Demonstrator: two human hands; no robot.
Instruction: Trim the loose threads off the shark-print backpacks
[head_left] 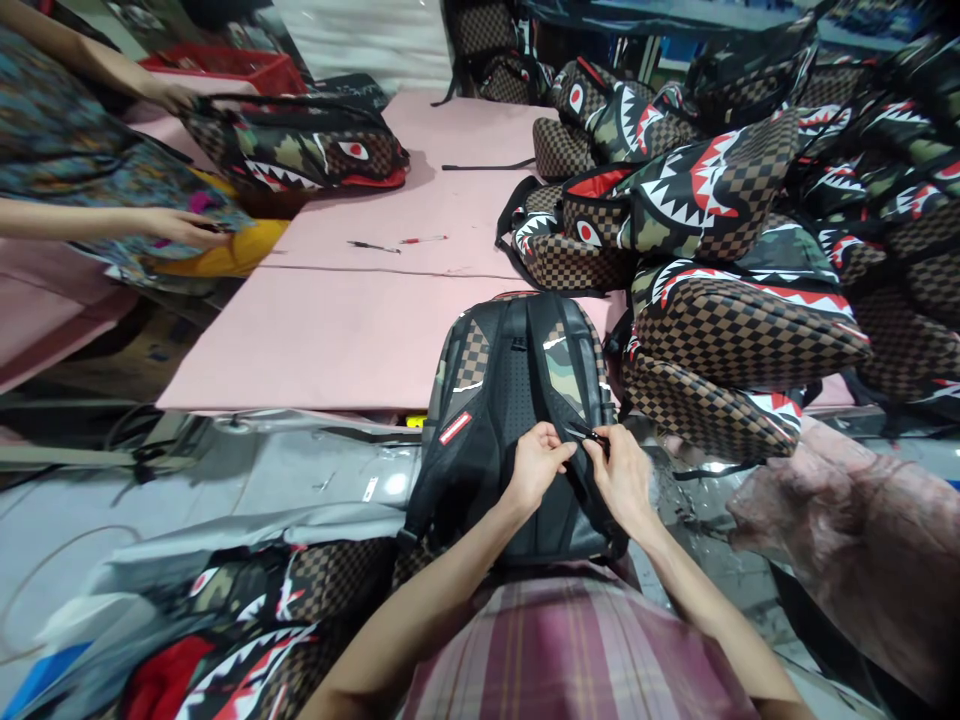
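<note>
A black backpack with checkered and camouflage panels lies at the table's near edge, its back panel and shoulder straps facing up. A red-and-white label is on its left strap. My left hand is closed in a pinch at the inner edge of the right shoulder strap. In my right hand are small dark-handled thread snips, their metal blades pointing left over the same strap. The fingertips of both hands are close together, and any thread between them is too fine to make out.
Piled backpacks with shark-mouth prints crowd the pink table's right side. Two pens lie mid-table. At the left, another person's hand holds a backpack. More bags sit below left; a pink plastic sheet hangs right.
</note>
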